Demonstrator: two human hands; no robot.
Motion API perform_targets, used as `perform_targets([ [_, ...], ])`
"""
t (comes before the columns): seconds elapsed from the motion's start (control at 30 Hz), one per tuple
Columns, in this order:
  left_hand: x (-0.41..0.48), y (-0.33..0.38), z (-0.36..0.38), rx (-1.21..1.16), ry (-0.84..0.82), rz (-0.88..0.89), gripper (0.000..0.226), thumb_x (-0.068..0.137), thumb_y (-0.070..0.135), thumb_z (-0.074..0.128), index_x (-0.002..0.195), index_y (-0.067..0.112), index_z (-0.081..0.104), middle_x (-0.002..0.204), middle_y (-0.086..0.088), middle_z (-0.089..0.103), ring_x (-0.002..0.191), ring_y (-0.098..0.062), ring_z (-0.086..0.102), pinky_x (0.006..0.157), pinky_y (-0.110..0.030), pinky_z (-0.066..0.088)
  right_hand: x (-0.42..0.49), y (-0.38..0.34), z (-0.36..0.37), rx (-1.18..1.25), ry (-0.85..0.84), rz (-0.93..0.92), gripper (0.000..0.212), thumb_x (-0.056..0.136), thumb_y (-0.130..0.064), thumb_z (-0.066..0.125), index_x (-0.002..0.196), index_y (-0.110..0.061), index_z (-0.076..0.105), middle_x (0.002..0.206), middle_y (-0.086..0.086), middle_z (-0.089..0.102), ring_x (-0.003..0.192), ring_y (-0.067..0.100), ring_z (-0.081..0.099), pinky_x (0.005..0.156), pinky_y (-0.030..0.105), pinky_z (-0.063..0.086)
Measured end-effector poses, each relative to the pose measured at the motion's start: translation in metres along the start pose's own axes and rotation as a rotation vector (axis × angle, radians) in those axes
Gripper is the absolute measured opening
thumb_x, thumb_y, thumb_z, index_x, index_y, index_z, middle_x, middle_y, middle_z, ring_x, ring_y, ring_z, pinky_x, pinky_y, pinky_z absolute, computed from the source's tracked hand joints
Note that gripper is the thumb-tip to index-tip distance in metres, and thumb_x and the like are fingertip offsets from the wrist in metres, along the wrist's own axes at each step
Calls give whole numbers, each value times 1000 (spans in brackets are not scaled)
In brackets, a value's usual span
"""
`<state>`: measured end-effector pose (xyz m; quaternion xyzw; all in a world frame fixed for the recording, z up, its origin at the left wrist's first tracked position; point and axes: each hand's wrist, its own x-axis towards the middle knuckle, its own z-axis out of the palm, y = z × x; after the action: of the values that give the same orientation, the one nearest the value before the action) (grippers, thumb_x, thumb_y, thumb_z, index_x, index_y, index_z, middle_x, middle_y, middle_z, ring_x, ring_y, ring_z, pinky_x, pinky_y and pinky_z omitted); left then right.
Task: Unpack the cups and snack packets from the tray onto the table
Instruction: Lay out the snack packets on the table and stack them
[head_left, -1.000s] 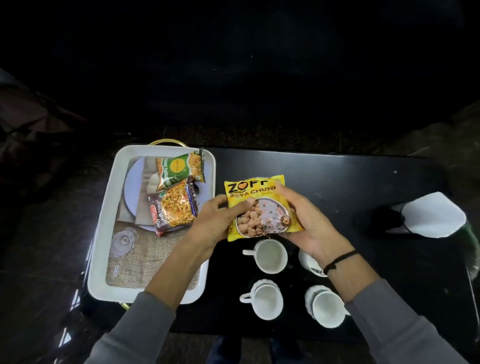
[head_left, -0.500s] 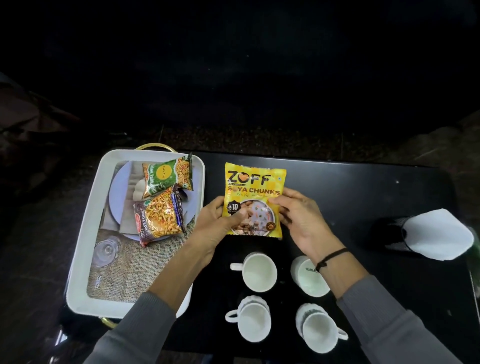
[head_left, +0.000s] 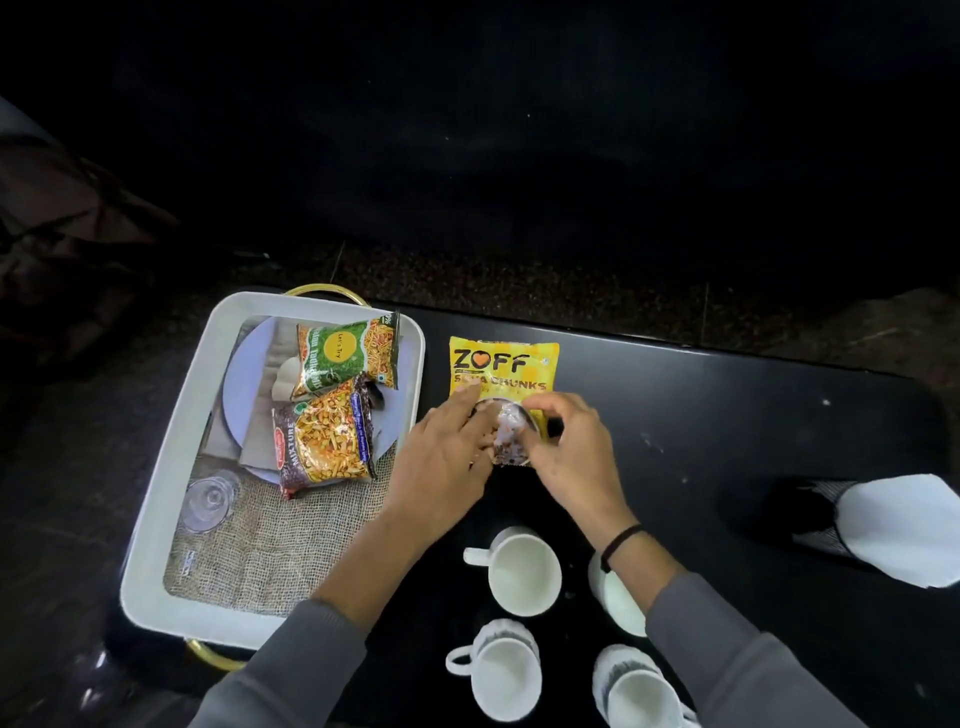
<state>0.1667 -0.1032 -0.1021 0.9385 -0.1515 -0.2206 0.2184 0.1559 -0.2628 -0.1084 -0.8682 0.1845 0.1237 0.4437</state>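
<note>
A yellow soya chunks packet (head_left: 503, 361) lies flat on the black table (head_left: 727, 415), just right of the white tray (head_left: 171, 457). My left hand (head_left: 441, 457) rests over its lower left part, and my right hand (head_left: 571, 452) pinches its lower right edge. Two snack packets stay in the tray: a green one (head_left: 345, 353) and a dark mixture one (head_left: 324, 441). Several white cups stand near me on the table, one (head_left: 522, 574) under my wrists, two at the front (head_left: 506, 675) (head_left: 636, 691), and one (head_left: 618, 597) half hidden by my right forearm.
The tray also holds a pale plate (head_left: 244, 384), a burlap mat (head_left: 270, 545) and a clear glass (head_left: 208, 501). A dark object with a white top (head_left: 893, 530) lies at the table's right end. The tray has gold handles.
The yellow packet has gone from held up above the cups to lying flat on the table farther from me. Both hands moved down with it and now cover its lower half.
</note>
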Motion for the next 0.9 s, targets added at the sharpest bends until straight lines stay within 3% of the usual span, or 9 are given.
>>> perform_targets([
  [0.13, 0, -8, 6, 185, 14, -8, 56, 102, 25, 45, 157, 23, 29, 170, -2, 10, 156, -20, 8, 124, -39, 17, -1, 0, 7, -72, 7, -49, 27, 90, -16, 73, 116, -23, 70, 120, -6, 61, 119, 16, 51, 104, 33, 45],
  [0.23, 0, -14, 8, 289, 17, 11, 60, 106, 32, 37, 160, 23, 16, 170, -2, 1, 157, -20, -1, 124, -40, 11, -3, 1, 10, -340, 52, -247, 34, 96, -27, 63, 130, -24, 64, 146, -6, 53, 140, 16, 40, 114, 36, 32],
  [0.37, 0, -18, 13, 391, -37, 9, 68, 106, 34, 34, 161, 25, -6, 169, -2, -14, 156, -22, -12, 125, -45, 0, -2, 15, 18, -655, -137, -333, 60, 106, -46, 28, 162, -27, 18, 172, 2, 3, 159, 20, -3, 128, 49, 6],
  [0.43, 1, -19, 15, 413, -46, 0, 70, 106, 34, 34, 160, 26, -10, 168, -2, -18, 155, -24, -15, 124, -47, -2, 1, 24, 18, -766, -195, -322, 65, 105, -53, 12, 163, -29, -4, 170, 3, -16, 157, 21, -16, 127, 53, -2],
  [0.5, 2, -21, 14, 439, -46, 4, 71, 106, 36, 33, 160, 27, -12, 168, -2, -18, 155, -26, -15, 123, -49, -4, 5, 27, 17, -806, -200, -335, 69, 101, -58, 2, 162, -28, -10, 169, 3, -22, 155, 22, -21, 126, 52, -7],
  [0.6, 3, -23, 11, 446, -51, 20, 70, 106, 37, 32, 159, 28, -13, 169, -3, -16, 155, -27, -16, 123, -50, -7, 5, 24, 17, -815, -203, -343, 76, 97, -63, -4, 163, -24, -8, 169, 5, -21, 155, 22, -23, 123, 48, -14],
  [0.7, 0, -24, 7, 422, -38, 38, 68, 105, 32, 35, 161, 26, -5, 170, -4, -11, 155, -25, -15, 124, -48, -6, 2, 18, 16, -789, -206, -330, 71, 104, -59, 13, 163, -24, -6, 169, 6, -21, 155, 23, -24, 123, 50, -15],
  [0.83, -14, -29, -4, 335, 33, 22, 62, 103, 26, 40, 160, 19, 17, 170, -7, 8, 157, -23, -4, 126, -46, 2, -9, -3, 22, -733, -171, -343, 68, 105, -50, 38, 162, -16, 20, 172, 11, 2, 158, 29, -6, 126, 52, 6],
  [0.9, -25, -35, -15, 271, 142, 31, 54, 98, 20, 51, 151, 13, 42, 163, -10, 32, 155, -25, 15, 125, -48, 19, -15, -18, 30, -704, -144, -388, 58, 104, -43, 48, 152, -12, 41, 168, 13, 22, 157, 34, 13, 121, 50, 24],
])
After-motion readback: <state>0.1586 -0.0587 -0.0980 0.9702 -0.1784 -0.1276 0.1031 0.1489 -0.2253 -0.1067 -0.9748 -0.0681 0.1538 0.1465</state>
